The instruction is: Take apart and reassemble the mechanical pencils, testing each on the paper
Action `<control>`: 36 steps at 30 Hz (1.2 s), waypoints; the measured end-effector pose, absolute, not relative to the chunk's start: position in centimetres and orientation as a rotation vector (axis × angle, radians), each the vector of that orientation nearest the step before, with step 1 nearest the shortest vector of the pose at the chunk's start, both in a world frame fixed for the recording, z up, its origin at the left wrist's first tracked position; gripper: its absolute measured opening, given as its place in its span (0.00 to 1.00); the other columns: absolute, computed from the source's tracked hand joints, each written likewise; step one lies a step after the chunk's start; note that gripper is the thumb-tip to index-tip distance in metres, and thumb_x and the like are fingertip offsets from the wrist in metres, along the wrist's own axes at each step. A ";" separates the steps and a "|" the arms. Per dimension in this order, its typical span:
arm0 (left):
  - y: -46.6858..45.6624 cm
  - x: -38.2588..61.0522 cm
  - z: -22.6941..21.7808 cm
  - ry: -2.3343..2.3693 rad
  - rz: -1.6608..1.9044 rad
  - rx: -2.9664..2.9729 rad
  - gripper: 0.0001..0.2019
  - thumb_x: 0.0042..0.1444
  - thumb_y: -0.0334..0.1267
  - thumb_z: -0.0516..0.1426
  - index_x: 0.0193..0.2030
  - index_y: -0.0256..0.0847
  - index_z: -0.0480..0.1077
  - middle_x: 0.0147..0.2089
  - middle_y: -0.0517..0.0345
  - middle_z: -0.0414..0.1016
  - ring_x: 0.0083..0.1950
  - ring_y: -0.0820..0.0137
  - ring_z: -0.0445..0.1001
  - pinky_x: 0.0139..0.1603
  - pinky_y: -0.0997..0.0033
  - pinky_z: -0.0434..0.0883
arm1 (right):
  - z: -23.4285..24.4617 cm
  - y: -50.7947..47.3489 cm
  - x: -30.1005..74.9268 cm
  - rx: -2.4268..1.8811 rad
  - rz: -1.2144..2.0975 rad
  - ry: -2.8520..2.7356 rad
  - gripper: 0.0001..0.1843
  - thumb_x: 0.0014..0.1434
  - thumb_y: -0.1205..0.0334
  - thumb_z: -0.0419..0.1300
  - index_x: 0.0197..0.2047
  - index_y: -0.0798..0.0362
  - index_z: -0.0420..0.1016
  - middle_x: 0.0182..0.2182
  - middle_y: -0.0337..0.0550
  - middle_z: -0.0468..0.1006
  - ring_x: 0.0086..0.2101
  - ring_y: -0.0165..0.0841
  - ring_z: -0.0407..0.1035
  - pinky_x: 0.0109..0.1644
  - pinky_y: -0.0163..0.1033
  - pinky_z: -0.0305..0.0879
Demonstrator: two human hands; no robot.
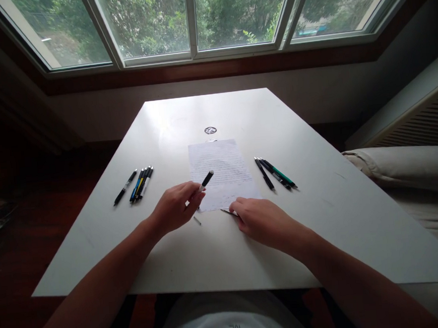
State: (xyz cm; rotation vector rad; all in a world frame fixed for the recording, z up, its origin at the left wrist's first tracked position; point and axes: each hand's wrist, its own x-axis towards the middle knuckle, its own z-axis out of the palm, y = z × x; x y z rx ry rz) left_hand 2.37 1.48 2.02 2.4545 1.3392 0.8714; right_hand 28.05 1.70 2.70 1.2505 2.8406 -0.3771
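My left hand [180, 202] is closed around a black-and-white pen [207, 179], tilted with its dark end pointing up and away. My right hand [263, 218] rests low over the paper's near right corner. Its fingers pinch a thin dark rod [229, 212] that looks like a pen refill; most of it is hidden under the hand. Between the hands, a small thin grey piece [197, 220], perhaps a spring, lies on the table. A sheet of paper [222, 166] covered in lines of handwriting lies just beyond both hands.
On the white table [173, 261], several pens [142, 185] lie to the left, with a black pen [125, 188] beside them. More pens [278, 173], one green, lie at the right. A round black-and-white mark [210, 130] sits beyond the paper. Windows [192, 19] stand behind.
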 end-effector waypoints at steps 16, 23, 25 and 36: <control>1.5 2.3 1.9 1.322 0.738 2.505 0.08 0.67 0.39 0.52 0.38 0.40 0.66 0.31 0.60 0.70 0.28 0.75 0.63 0.31 0.75 0.61 | 4.0 3.5 28.5 1.800 -2.224 2.937 0.10 0.59 0.61 0.64 0.43 0.52 0.70 0.35 0.41 0.76 0.33 0.33 0.73 0.29 0.35 0.68; 1.4 2.5 1.9 1.172 0.684 2.602 0.06 0.67 0.38 0.52 0.39 0.40 0.66 0.31 0.61 0.70 0.28 0.75 0.63 0.30 0.74 0.59 | 4.9 4.0 28.6 1.833 -2.924 2.746 0.10 0.56 0.63 0.68 0.38 0.52 0.72 0.37 0.41 0.72 0.40 0.39 0.77 0.22 0.31 0.64; 1.4 2.6 1.9 1.137 0.667 2.630 0.06 0.67 0.38 0.53 0.40 0.40 0.67 0.31 0.60 0.70 0.28 0.74 0.64 0.30 0.74 0.59 | 4.7 3.9 28.5 1.810 -2.972 2.703 0.10 0.55 0.63 0.69 0.38 0.52 0.72 0.36 0.41 0.72 0.40 0.40 0.77 0.21 0.31 0.64; 1.5 2.6 1.8 1.098 0.655 2.668 0.05 0.66 0.38 0.53 0.41 0.40 0.67 0.31 0.59 0.71 0.29 0.73 0.66 0.32 0.73 0.60 | 4.5 3.3 27.8 1.763 -2.935 2.772 0.11 0.56 0.62 0.69 0.38 0.52 0.72 0.35 0.41 0.75 0.40 0.39 0.77 0.21 0.31 0.68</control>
